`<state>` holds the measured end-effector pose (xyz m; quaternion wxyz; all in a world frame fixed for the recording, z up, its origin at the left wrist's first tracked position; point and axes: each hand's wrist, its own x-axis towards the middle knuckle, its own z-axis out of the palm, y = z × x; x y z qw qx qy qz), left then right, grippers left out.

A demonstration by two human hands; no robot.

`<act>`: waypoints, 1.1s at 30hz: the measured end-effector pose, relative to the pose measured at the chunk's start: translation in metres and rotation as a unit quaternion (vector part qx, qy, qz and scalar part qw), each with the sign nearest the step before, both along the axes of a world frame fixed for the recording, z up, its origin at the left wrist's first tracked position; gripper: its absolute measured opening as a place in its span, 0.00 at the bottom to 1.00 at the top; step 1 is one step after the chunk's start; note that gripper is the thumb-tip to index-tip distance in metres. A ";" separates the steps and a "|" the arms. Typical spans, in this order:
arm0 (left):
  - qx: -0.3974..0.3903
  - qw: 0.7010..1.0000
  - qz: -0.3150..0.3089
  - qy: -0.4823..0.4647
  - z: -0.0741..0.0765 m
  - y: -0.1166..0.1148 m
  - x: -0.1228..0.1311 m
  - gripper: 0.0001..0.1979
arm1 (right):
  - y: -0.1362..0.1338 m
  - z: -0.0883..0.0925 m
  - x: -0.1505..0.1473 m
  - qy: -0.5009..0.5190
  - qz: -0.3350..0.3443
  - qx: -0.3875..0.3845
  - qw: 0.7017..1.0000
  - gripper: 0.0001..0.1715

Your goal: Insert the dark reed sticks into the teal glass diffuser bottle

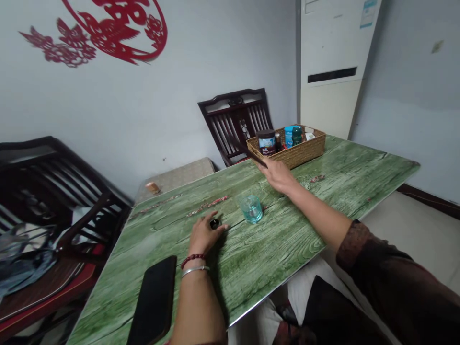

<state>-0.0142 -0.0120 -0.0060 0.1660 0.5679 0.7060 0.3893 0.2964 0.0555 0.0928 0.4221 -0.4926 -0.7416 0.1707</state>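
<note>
With the left hand (205,234) closed on a small black cap (214,224) above the surface (287,239) and the right hand (278,176) pinching a dark strip (247,152) by the wicker basket (305,155) — a careless sideways sweep could topple the glass tumbler (252,211).

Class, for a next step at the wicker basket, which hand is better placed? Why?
Probably the right hand: it's close to the wicker basket, though gripping a slim dark object. The left hand is farther away, curved around a small black object.
</note>
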 end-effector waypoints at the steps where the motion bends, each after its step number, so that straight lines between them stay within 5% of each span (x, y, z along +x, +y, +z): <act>1: -0.013 1.000 -0.009 0.016 -0.002 0.000 0.001 0.27 | 0.001 -0.013 0.008 -0.095 -0.034 -0.038 0.994 0.12; 4: -0.035 0.997 -0.026 0.058 -0.002 0.001 0.004 0.20 | 0.006 -0.054 0.022 -0.256 -0.110 -0.130 0.952 0.15; 7: -0.016 0.999 -0.039 0.014 0.004 0.003 0.010 0.14 | 0.014 -0.082 0.027 -0.290 -0.157 -0.142 0.933 0.18; 9: 0.016 0.993 -0.078 -0.089 0.007 0.002 0.018 0.17 | 0.019 -0.092 0.028 -0.296 -0.172 -0.130 0.930 0.20; 12: 0.049 0.942 -0.142 -0.300 0.013 -0.001 0.035 0.29 | 0.024 -0.097 0.029 -0.304 -0.181 -0.122 0.927 0.25; 16: 0.115 0.882 -0.134 -0.438 0.023 0.004 0.058 0.32 | 0.027 -0.099 0.031 -0.305 -0.184 -0.118 0.927 0.28; 22: 0.197 0.912 -0.131 -0.335 0.031 0.019 0.090 0.28 | 0.025 -0.100 0.033 -0.304 -0.177 -0.096 0.931 0.26; 33: 0.176 0.934 -0.130 -0.282 -0.006 0.025 0.104 0.25 | 0.027 -0.102 0.033 -0.278 -0.157 -0.076 0.945 0.23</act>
